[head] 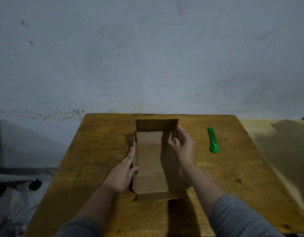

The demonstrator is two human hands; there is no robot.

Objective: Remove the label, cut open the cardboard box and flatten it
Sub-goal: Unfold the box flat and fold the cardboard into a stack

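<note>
Nearest the camera, your grey sleeves come in low, both forearms reaching over the wooden table (100, 168). Your left hand (121, 175) lies flat with fingers straight against the left wall of the cardboard box (149, 158), thumb hooked over the rim; it presses, not really gripping. Your right hand (184, 147) sits at the right wall further back, fingers loosely curled near the far right corner; whether it pinches the cardboard or only touches it, cannot tell.

The box sits mid-table, open at the top, interior bare. Near flap lies folded out toward you, flat on the wood. Far flap stands upright. No label visible on any face shown, so that step looks done, though outer faces are mostly hidden. Top looks opened already. Walls are up, so flattening is what's left, by my read; corners or the bottom may need cutting.

Right of the box, well apart, the green utility knife (213, 140) lies on the table, untouched, blade state too small to tell. Nothing sits between the box and the knife. Behind the table, a scuffed pale wall (147, 57). Dark clutter at lower left, off the table, unclear.
</note>
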